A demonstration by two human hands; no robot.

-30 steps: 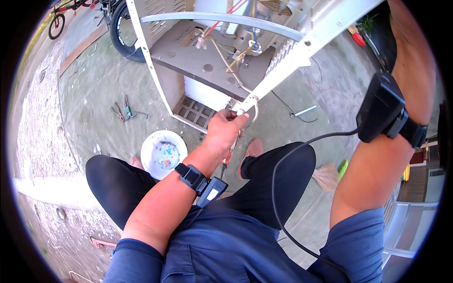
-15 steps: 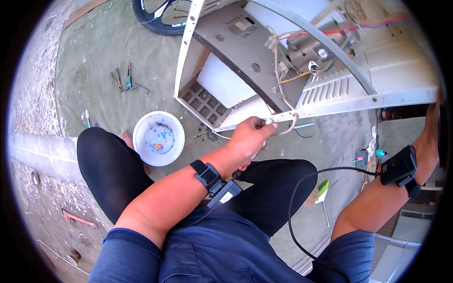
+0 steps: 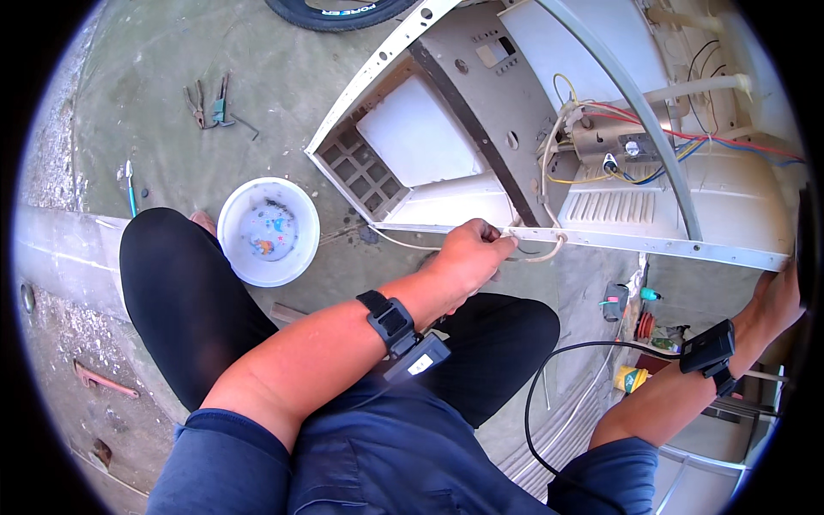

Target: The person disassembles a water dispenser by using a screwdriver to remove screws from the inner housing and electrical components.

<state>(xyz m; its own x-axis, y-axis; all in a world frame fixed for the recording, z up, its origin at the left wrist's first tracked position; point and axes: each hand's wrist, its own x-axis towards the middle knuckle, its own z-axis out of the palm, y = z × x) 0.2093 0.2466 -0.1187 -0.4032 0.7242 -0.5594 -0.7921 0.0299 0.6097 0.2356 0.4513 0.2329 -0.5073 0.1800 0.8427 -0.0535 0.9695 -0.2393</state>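
Note:
An open white appliance cabinet (image 3: 635, 242) with a metal rim lies tilted ahead of me. Inside it are a silver cylindrical motor-like part (image 3: 614, 137), red, blue and yellow wires (image 3: 678, 154) and a grey panel (image 3: 481, 86). My left hand (image 3: 470, 256) is at the near rim, thumb and fingertips pinched together on something small and pale that they mostly cover. Just right of it, a beige cord (image 3: 554, 247) loops through the rim. My right hand (image 3: 779, 287) reaches the cabinet's right end; its fingers are lost at the dark picture edge.
A white bucket (image 3: 313, 236) with bits in its bottom stands left of my hands. Pliers (image 3: 197, 107) and a hex key (image 3: 245, 127) lie farther left. A black tyre (image 3: 343, 19) is at the back, a yellow container (image 3: 630, 378) at right, a pink-handled tool (image 3: 105, 380) at lower left.
The view has shifted, bringing more of the cabinet's inside and the clutter at right into sight. My left hand still pinches at the rim; my right hand stays at the right end.

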